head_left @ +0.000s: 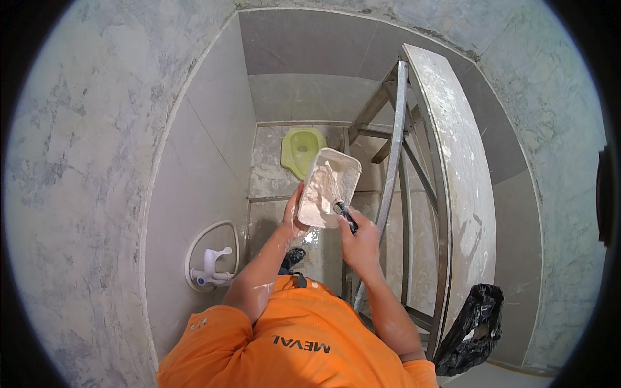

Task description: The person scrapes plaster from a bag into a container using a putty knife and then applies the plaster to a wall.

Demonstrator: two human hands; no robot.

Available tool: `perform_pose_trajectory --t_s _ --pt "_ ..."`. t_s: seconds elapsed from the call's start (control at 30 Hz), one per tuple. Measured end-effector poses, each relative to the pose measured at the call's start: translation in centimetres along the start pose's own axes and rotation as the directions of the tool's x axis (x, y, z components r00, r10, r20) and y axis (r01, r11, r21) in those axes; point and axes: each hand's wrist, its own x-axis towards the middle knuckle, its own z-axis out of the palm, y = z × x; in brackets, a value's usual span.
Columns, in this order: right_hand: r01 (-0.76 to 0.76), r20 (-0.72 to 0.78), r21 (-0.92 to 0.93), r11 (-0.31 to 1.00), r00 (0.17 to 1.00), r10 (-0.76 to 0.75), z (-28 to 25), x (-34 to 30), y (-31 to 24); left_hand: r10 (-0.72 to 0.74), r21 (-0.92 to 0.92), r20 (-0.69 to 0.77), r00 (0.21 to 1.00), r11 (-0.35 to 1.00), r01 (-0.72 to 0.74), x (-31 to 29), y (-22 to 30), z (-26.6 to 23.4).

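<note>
In front of me, my left hand [292, 212] is closed on the left side of a whitish rectangular tub [354, 166]. The tub is tilted, and a creamy pinkish paste [317, 194] lies inside and smears its walls. A tool with a black handle [347, 218] is gripped in my right hand [361, 242] at the tub's near right corner. Its head reaches into the tub, and I cannot make out its kind. White smears mark my left forearm.
A yellow-green squat toilet [301, 150] is set in the floor beyond the tub. At right stands a metal trestle [396, 136] with a paste-spattered board [462, 149]. A black plastic bag [471, 333] is at its near end. A white tap with a hose [210, 266] juts from the left wall.
</note>
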Motion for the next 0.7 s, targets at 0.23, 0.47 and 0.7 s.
perform_pose_trajectory --t_s 0.23,0.47,0.7 --pt "0.000 0.101 -0.193 0.981 0.995 0.020 -1.0 1.6 -0.4 0.117 -0.075 0.087 0.989 0.991 -0.111 0.5 1.3 2.6" --pt "0.041 0.117 -0.226 0.973 0.993 -0.015 -1.4 2.2 -2.4 0.158 -0.184 0.085 0.984 0.973 -0.140 2.1 0.3 0.7" --pt "0.186 0.072 -0.459 0.869 0.982 -0.172 -3.9 3.7 -2.9 0.176 -0.115 0.214 0.961 0.981 -0.154 0.9 1.1 1.7"
